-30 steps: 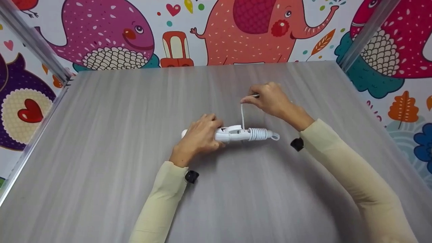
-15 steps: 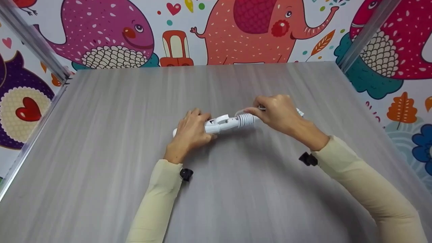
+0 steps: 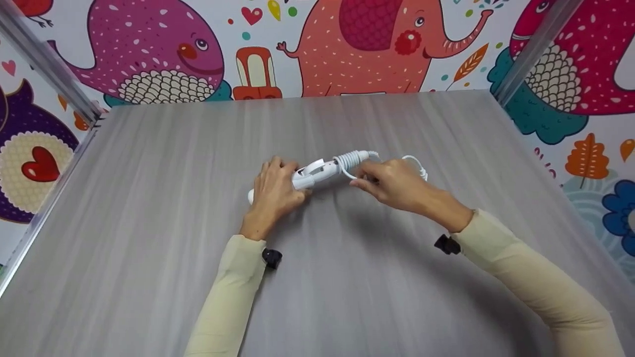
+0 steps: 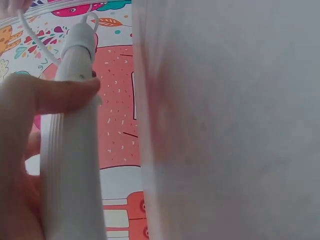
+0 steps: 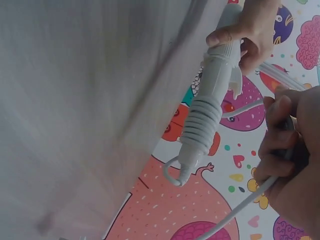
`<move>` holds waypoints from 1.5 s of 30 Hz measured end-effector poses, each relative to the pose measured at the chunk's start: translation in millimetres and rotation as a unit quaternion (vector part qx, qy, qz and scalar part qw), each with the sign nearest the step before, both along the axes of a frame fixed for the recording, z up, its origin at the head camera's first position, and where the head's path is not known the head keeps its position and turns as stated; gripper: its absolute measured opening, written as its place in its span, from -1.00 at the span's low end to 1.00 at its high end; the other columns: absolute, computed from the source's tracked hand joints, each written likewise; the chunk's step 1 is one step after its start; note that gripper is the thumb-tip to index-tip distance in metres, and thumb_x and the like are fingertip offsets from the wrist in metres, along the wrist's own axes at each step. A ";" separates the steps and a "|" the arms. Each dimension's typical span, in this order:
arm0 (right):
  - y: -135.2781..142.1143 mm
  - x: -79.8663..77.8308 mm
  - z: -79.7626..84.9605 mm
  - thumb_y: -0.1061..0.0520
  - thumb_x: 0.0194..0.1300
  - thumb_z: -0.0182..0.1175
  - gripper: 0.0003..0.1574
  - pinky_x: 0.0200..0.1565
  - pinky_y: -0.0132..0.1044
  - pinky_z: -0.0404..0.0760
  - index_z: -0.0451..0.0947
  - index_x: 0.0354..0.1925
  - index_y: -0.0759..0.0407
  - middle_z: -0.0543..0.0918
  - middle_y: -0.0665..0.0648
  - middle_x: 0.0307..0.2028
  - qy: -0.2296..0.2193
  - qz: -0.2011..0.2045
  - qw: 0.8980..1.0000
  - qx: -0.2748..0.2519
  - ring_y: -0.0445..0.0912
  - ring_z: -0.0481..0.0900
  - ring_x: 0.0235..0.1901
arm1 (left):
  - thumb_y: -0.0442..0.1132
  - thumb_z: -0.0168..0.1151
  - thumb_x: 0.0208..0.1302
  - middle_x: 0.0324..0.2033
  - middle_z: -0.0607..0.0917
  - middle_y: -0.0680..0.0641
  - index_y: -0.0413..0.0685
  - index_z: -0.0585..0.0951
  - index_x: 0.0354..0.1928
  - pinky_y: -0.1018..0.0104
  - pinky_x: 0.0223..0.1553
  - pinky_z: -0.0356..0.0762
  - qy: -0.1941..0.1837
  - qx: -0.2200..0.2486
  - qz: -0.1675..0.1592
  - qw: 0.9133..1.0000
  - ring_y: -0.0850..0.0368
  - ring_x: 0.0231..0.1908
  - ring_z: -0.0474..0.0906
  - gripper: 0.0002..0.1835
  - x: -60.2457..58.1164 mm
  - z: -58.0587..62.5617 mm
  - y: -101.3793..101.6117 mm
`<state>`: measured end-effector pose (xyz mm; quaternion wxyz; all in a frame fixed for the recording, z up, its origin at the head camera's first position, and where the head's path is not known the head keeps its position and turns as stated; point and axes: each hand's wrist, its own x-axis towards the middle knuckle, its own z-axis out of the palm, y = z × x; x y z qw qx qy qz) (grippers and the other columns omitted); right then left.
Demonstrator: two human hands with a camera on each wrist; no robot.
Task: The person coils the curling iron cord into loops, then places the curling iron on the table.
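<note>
A white curling iron slants across the middle of the head view, its cord end up to the right. My left hand grips its left part; in the left wrist view the thumb lies across the ribbed body. Several turns of white cord wrap the handle near its cord end. My right hand, just right of the handle, holds the cord between thumb and curled fingers. One stretch runs taut to the coils; the loose cord leaves the other side of the fist.
The grey wood-grain table extends all around the hands. Behind it stands a wall panel printed with cartoon animals, with metal posts at the corners. A loop of loose cord shows beyond my right hand.
My right hand has carried the cord from above the handle, over its cord end, and down to the near side. The curling iron has tilted, its cord end rising away; my left hand has shifted slightly left.
</note>
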<state>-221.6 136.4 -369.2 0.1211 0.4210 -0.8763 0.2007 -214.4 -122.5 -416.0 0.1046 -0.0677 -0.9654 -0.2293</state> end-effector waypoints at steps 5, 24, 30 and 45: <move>6.4 -7.5 -7.6 0.05 0.37 0.28 -0.79 -0.52 -0.38 0.40 0.59 -0.33 0.16 0.62 0.01 -0.62 -0.084 0.051 0.995 -0.007 -0.26 0.44 -0.62 | -0.12 0.46 -0.01 -0.13 0.60 -0.23 -0.15 0.67 -0.03 -0.09 -0.12 0.54 0.040 0.014 0.017 0.999 -0.18 -0.14 0.51 -0.54 -0.4 2.0 1.5; -4.6 -49.7 -29.2 0.08 0.44 0.19 -0.67 -0.54 -0.40 0.47 0.74 -0.29 0.31 0.72 0.11 -0.57 -0.398 0.003 0.916 0.052 -0.25 0.51 -0.62 | -0.02 0.50 0.06 -0.20 0.61 -0.23 -0.28 0.66 -0.10 -0.03 -0.21 0.60 0.115 -0.014 -0.016 0.993 -0.12 -0.22 0.51 -0.50 21.4 21.9 8.7; -7.4 -67.0 -36.4 0.04 0.44 0.20 -0.64 -0.50 -0.33 0.58 0.72 -0.27 0.33 0.71 0.01 -0.55 -0.434 0.007 0.898 0.067 -0.24 0.58 -0.59 | 0.02 0.53 0.01 -0.23 0.60 -0.20 -0.27 0.66 -0.12 -0.03 -0.24 0.58 0.081 0.023 -0.019 0.996 -0.10 -0.22 0.51 -0.46 28.9 15.2 8.4; 22.7 -102.2 -33.2 0.41 0.26 0.13 -0.85 -0.45 -0.42 0.41 0.62 -0.40 0.47 0.58 0.18 -0.59 -0.360 0.141 0.922 -0.031 -0.15 0.42 -0.56 | 0.02 0.53 0.01 -0.32 0.63 -0.16 -0.26 0.65 -0.22 0.09 -0.38 0.61 0.186 -0.031 -0.134 0.973 -0.02 -0.32 0.55 -0.51 34.9 10.5 -2.0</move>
